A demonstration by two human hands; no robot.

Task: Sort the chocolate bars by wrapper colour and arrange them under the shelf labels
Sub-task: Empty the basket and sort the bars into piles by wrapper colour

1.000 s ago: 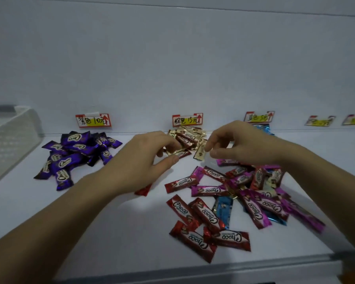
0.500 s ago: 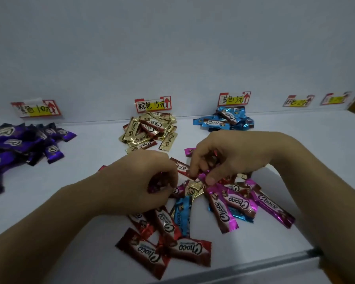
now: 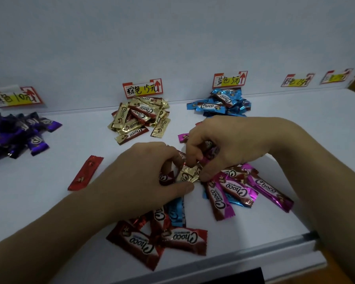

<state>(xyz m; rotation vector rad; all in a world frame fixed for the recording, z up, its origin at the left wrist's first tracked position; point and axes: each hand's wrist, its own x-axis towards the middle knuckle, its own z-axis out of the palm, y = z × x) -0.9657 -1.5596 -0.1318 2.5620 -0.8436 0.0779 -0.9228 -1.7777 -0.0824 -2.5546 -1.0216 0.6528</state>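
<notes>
A mixed heap of chocolate bars lies at the shelf front: red ones [image 3: 143, 240], pink ones [image 3: 240, 189] and a blue one [image 3: 175, 214]. A gold bar [image 3: 190, 175] sits in the heap's middle. My left hand [image 3: 150, 173] has curled fingers on a dark red bar beside it. My right hand [image 3: 230, 146] pinches the gold bar's right end with thumb and forefinger. Sorted piles lie at the back: purple [image 3: 14, 132], gold [image 3: 140, 117] under a label [image 3: 142, 88], blue [image 3: 219, 103] under a label [image 3: 230, 79].
A single red bar [image 3: 85, 173] lies apart, left of the heap. Two more labels [image 3: 297, 79] [image 3: 336, 75] hang at the back right above bare white shelf. The shelf's front edge [image 3: 234, 257] runs close under the heap.
The view has shifted slightly. Both hands have closed in on the heap's middle, and my right fingers now pinch the gold bar that lay between them.
</notes>
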